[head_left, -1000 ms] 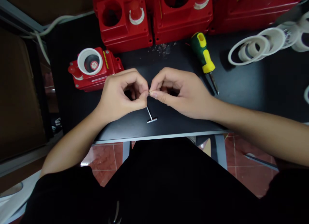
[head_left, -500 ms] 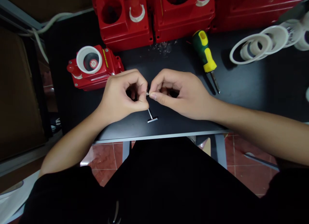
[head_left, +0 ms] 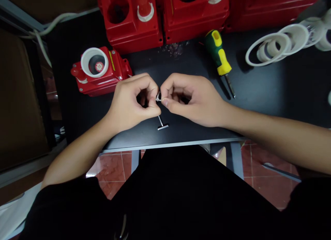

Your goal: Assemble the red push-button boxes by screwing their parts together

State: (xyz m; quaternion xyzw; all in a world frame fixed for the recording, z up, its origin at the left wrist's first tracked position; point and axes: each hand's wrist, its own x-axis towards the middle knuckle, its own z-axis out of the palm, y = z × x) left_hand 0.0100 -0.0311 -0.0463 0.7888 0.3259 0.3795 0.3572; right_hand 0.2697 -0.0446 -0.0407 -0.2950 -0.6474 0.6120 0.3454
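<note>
Near the front edge of the worktop [head_left: 271, 95], the left hand [head_left: 137, 100] and right hand [head_left: 192, 100] tightly pinch a tiny whitish piece [head_left: 158, 99] between them. I'd brace the left fingertips and work the right gently, clear of the T-handled metal rod [head_left: 162, 127].

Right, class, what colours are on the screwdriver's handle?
Dark green and yellow; the screwdriver's handle shows best in the head view.
</note>
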